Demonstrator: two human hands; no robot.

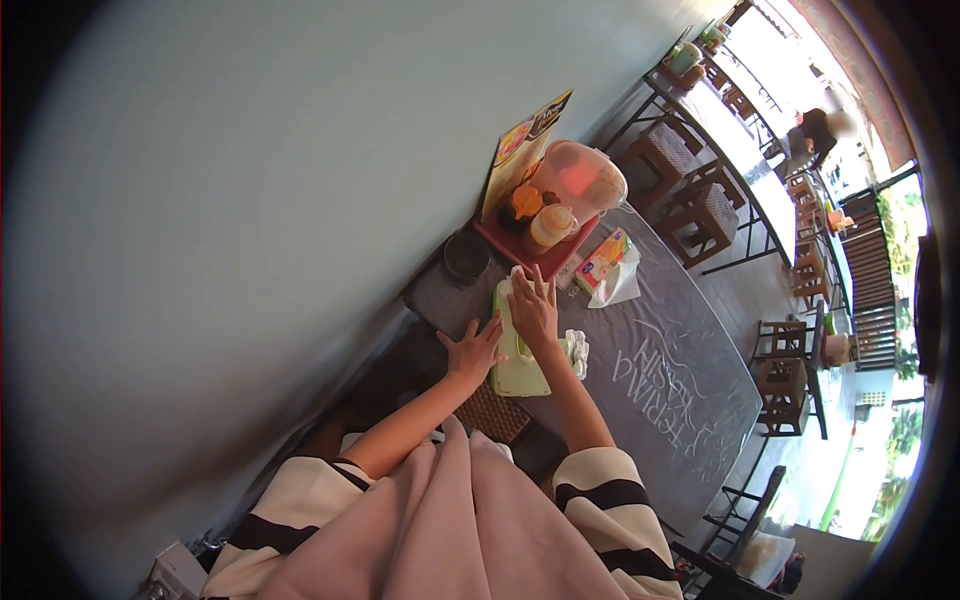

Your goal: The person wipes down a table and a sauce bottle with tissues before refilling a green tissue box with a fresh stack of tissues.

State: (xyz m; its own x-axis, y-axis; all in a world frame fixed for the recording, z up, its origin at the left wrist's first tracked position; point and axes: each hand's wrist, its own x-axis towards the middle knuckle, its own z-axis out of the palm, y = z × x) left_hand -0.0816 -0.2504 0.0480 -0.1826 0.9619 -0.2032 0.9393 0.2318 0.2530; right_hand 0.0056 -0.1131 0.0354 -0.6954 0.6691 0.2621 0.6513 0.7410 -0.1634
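Light-green box (512,375) lies at the table (690,345)'s near edge. Left hand (473,353) open, fingers spread against its side; right hand (535,312) open, fingers extended over its far end. Tabletop lettering reads "TERIMA KASIH". Tissue pack (604,258) label too small to read.

The wall (250,220) bars passage on the left, and a dark round bowl (466,258) takes up the far left corner of the worktop (700,385). Beyond the pale green case (518,378), a red tray (510,251) with bottles (551,226) and a tall clear container (590,180) blocks the far way. Right of the tray sits a tissue pack (604,260); crumpled tissue (578,352) lies just beside the case. A hand could pass low across the broad right stretch, over the lettering (660,395).
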